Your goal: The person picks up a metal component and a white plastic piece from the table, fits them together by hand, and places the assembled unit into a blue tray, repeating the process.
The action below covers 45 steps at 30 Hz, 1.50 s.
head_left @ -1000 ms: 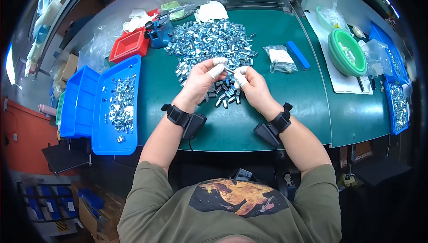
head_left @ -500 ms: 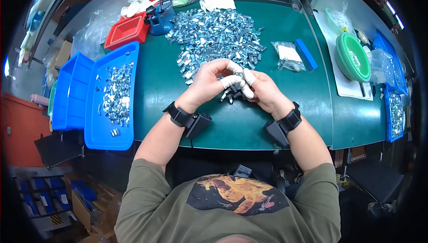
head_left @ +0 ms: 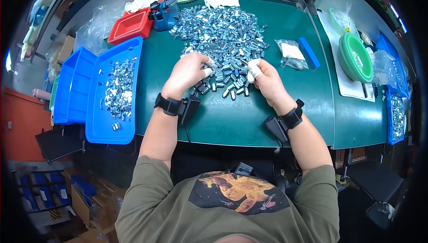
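A large heap of small, shiny silver metal pieces (head_left: 223, 29), short and block- or tube-like, covers the green table (head_left: 214, 122) in front of me. My left hand (head_left: 189, 71) is at the heap's near left edge. Its white-covered thumb and fingertips are bent and a little apart over the pieces. At the near right edge is my right hand (head_left: 267, 80), with white-covered fingers pinched together. Something thin seems to poke out of that pinch toward the heap, too small to name. Several pieces lie loosely between the two hands. Black straps with boxes sit on both wrists.
At the left, a blue tray (head_left: 94, 122) holds more metal pieces, beside a deeper blue bin (head_left: 69, 91). Red trays (head_left: 129, 28) and a blue device (head_left: 165, 18) stand behind. To the right are a bagged packet (head_left: 292, 55), a blue bar (head_left: 309, 52) and green bowls (head_left: 356, 58).
My hands were together at the heap's near edge and have now parted, left hand leftward, right hand slightly rightward. More loose pieces now show between them.
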### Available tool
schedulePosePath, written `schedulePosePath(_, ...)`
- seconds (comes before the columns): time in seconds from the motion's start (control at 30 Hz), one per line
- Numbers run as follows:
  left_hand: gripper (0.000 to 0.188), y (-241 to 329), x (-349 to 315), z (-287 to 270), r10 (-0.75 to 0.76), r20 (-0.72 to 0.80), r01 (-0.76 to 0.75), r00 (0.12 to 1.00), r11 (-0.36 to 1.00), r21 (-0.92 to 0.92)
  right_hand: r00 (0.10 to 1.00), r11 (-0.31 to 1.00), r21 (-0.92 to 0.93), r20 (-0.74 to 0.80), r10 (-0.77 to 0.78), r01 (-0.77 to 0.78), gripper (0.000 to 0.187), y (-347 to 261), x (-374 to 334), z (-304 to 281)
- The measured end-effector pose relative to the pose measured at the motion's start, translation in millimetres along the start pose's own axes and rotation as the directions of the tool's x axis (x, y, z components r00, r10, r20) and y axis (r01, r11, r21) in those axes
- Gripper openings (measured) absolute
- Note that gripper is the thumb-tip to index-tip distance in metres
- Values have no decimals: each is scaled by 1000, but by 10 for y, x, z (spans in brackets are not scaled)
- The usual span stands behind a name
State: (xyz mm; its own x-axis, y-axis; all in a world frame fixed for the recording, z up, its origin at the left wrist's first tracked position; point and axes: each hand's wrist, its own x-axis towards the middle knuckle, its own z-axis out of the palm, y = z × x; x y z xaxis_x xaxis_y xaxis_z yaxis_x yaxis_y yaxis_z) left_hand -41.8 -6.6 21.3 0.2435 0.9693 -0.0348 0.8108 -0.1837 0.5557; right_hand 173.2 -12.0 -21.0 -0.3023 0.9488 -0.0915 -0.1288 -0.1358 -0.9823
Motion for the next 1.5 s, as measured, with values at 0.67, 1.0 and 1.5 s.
schedulePosePath(0.67, 12, 206, -10, 374, 429, -108, -432, 897, 902, -5, 943, 454, -837, 201, -265, 306, 17, -43, -68, -44)
schedulePosePath(1.0, 13, 233, 52, 497, -30, 12, 24, 999, 478, -878, 998, 998, -2, -34, -57, 57, 13, 37, -20, 13)
schedulePosePath(1.5, 21, 289, -29, 421, 206, -197, -283, 958, 608, -741, 943, 946, 181, 251, 220, -268, 20, -118, -72, -37)
